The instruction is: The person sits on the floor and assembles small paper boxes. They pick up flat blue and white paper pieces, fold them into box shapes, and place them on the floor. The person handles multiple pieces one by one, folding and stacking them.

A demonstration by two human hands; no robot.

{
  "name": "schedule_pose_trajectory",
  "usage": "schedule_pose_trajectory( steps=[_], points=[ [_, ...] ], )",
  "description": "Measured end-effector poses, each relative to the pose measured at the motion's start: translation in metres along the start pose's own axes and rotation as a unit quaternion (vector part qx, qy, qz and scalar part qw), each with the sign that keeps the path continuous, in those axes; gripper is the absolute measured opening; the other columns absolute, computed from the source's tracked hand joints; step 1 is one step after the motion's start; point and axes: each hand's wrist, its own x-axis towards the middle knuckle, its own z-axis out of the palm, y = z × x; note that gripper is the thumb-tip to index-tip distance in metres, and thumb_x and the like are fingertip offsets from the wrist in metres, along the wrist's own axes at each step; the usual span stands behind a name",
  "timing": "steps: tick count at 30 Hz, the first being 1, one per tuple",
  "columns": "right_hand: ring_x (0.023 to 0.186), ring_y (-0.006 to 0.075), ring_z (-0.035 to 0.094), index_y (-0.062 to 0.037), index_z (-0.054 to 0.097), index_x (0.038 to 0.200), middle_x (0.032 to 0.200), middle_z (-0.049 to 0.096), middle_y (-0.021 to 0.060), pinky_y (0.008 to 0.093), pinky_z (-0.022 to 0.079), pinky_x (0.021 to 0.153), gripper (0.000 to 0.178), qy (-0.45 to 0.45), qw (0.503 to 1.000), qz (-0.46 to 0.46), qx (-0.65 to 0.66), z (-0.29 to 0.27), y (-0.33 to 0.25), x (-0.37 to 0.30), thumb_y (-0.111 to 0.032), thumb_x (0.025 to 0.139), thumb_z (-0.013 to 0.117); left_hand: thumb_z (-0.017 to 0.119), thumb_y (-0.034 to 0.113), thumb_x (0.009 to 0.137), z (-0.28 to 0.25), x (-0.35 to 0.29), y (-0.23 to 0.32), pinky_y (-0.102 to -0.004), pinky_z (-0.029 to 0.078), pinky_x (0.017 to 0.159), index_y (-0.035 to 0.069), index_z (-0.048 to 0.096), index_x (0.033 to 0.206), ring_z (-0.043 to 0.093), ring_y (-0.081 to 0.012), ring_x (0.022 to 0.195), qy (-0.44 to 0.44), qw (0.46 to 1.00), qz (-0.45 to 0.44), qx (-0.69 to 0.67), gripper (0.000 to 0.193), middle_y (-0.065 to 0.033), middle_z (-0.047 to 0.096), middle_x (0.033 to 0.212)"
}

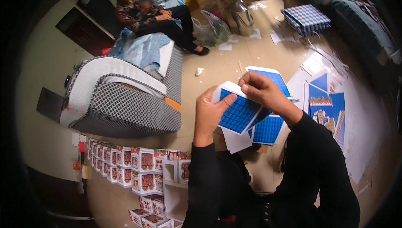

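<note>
A blue card printed with a roof-tile pattern, edged in white, is held up in front of me. My left hand grips its left side, the thumb lying on the printed face. At the white upper edge, the thumb and fingers of my right hand are pinched together on the card. Behind and below it are more blue tile-patterned cards, partly covered by the held one and my hands. A plain white sheet shows under the held card.
Printed cutouts lie on large white sheets at the right. Rows of small house-shaped printed boxes stand at lower left. A person sits on the patterned couch. Farther off are a metal flask, a checked stool and paper scraps.
</note>
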Motion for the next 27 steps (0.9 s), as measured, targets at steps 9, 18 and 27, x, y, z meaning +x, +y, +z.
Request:
schedule_pose_trajectory(
  steps=[9,18,27],
  points=[
    [0.072,0.0029,0.045,-0.0020,0.059,0.094,0.079,0.052,-0.0049,0.0195,0.039,0.063,0.010,0.001,1.000,0.018,-0.002,0.002,-0.009,-0.003,-0.009,0.097,0.054,0.076,0.013,0.082,0.004,-0.002,0.000,-0.0211,0.048,0.062,-0.002,0.068,0.096,0.059,-0.0066,0.069,-0.009,1.000,0.014,-0.012,0.022,-0.0023,0.068,0.080],
    [0.075,0.0078,0.053,0.0002,0.065,0.097,0.078,0.062,0.0029,0.0246,0.046,0.069,0.013,-0.008,0.994,-0.010,-0.105,0.001,-0.006,-0.001,-0.010,0.094,0.058,0.079,0.015,0.079,0.007,0.002,-0.006,-0.0198,0.047,0.064,-0.001,0.064,0.101,0.058,-0.0060,0.073,0.013,0.997,0.077,0.011,0.032,-0.0011,0.064,0.082],
    [0.076,0.0133,0.060,0.0001,0.063,0.100,0.084,0.064,0.0079,0.0266,0.048,0.073,0.014,0.048,0.992,-0.073,-0.092,0.007,-0.011,-0.007,-0.011,0.092,0.062,0.080,0.014,0.078,0.000,0.000,0.001,-0.0210,0.047,0.073,0.002,0.062,0.098,0.057,-0.0078,0.079,0.003,0.998,0.059,0.000,0.030,-0.0015,0.062,0.089]
  ],
)
